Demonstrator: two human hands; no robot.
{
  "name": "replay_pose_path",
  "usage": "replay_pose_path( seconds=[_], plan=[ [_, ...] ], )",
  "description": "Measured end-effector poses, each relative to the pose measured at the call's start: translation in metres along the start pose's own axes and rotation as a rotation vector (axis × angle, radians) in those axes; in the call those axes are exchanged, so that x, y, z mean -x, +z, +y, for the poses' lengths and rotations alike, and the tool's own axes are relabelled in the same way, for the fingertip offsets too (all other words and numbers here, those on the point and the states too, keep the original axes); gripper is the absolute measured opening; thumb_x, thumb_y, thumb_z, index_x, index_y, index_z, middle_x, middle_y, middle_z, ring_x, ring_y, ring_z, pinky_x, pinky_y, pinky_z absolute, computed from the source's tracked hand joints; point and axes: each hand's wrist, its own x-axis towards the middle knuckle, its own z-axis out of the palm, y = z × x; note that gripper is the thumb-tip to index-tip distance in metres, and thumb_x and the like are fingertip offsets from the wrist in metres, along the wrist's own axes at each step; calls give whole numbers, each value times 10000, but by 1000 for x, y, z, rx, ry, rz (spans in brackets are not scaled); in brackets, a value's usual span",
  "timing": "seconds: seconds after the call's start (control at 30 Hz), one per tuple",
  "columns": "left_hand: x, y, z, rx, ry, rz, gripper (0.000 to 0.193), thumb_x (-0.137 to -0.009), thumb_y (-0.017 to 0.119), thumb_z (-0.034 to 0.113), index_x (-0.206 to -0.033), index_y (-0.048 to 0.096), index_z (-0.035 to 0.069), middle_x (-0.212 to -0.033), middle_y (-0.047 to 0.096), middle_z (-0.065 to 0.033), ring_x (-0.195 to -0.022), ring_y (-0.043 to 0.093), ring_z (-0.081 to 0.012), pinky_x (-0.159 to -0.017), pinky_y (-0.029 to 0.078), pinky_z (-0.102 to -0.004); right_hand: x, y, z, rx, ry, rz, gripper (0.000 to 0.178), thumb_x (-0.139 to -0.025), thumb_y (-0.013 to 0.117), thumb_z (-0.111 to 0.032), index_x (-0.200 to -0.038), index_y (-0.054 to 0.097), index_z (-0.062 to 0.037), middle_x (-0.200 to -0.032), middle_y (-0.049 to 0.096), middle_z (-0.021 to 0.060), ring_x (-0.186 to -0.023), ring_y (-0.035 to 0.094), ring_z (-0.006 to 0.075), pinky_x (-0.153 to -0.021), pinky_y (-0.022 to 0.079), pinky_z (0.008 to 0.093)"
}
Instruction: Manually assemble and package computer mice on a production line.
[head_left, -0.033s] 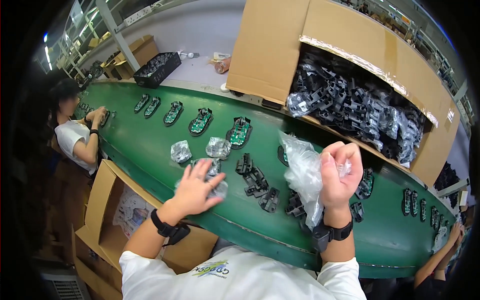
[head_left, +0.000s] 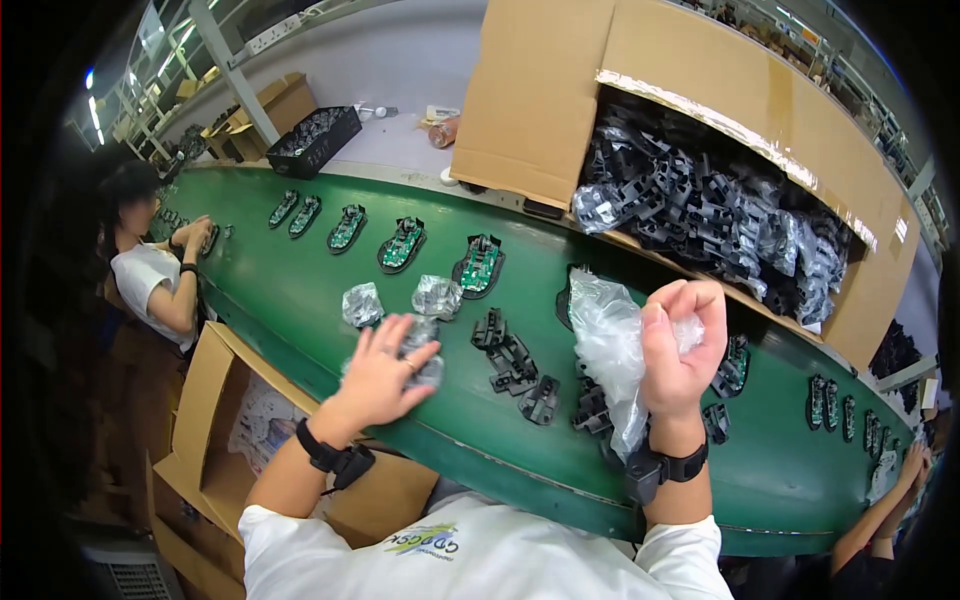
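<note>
My right hand (head_left: 684, 348) is closed in a fist round the gathered end of a clear plastic bag (head_left: 608, 335), which hangs to its left above the green work surface. The bag covers part of some black plastic parts (head_left: 592, 405). My left hand (head_left: 378, 375), fingers spread, lies over crumpled plastic bags (head_left: 425, 335); whether it presses on them I cannot tell. Just beyond it sit two crumpled plastic bundles, a left one (head_left: 362, 304) and a right one (head_left: 437, 297). Between my hands lie several loose black moulded parts (head_left: 506, 352).
Black housings with green circuit boards (head_left: 480, 266) line the green bench (head_left: 290, 270). At the back right, a large cardboard box (head_left: 545, 110) holds black parts (head_left: 690, 190). A black tray (head_left: 313, 140) stands at the back left. Co-workers' arms show at left (head_left: 180, 290) and right (head_left: 880, 500).
My left hand has shifted slightly left and away from me over the crumpled bags. The hanging plastic bag has swung a little to the right; my right hand stays almost in place.
</note>
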Motion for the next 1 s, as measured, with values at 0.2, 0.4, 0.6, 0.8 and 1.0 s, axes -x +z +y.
replay_pose_path(
  seconds=[0.2, 0.4, 0.6, 0.8, 1.0],
  plan=[
    [-2, 0, -79, -67, -276, 175, 696, -775, 830, 328, -1420, 616, 175, -1531, 431, -266, -1425, 384, -481, -1187, 310, -576, -9, -9, 0, 355, -128, -239, 337, -820, 786, -35, -719, 468, -75, -815, 555, 64, -671, 498, 142, -636, 431, 277],
    [-58, 9, -33, 133, -162, 160, 527, -830, 785, 258, -1323, 664, 116, -1381, 587, -238, -1208, 610, -370, -1018, 514, -470, -8, -2, 13, 357, -315, -231, 170, -765, 515, 106, -727, 444, -43, -912, 667, 130, -809, 673, 212, -743, 528, 299],
    [-72, 12, -21, 600, -411, 370, 240, -979, 693, 241, -881, 758, 32, -757, 711, -92, -688, 695, -173, -652, 561, -347, 14, 0, 13, 3, 188, -311, 78, -835, 585, 43, -893, 589, -9, -854, 696, 75, -779, 679, 129, -703, 536, 270],
    [-50, -21, 49, 1361, -68, 296, 263, -1065, 607, 193, -966, 706, -29, -858, 711, -35, -761, 630, -76, -679, 511, -252, 29, 40, 29, 521, -103, -461, 364, -845, 826, -256, -1127, 713, -56, -1042, 718, 171, -944, 715, 357, -804, 575, 406],
    [-46, -31, 55, 900, 25, 422, 80, -918, 717, 44, -971, 740, -13, -899, 737, -142, -738, 699, -217, -676, 543, -298, 26, 18, 41, 601, -6, -588, 145, -840, 755, -87, -983, 756, -62, -899, 736, 137, -814, 722, 334, -721, 578, 404]
  ],
)
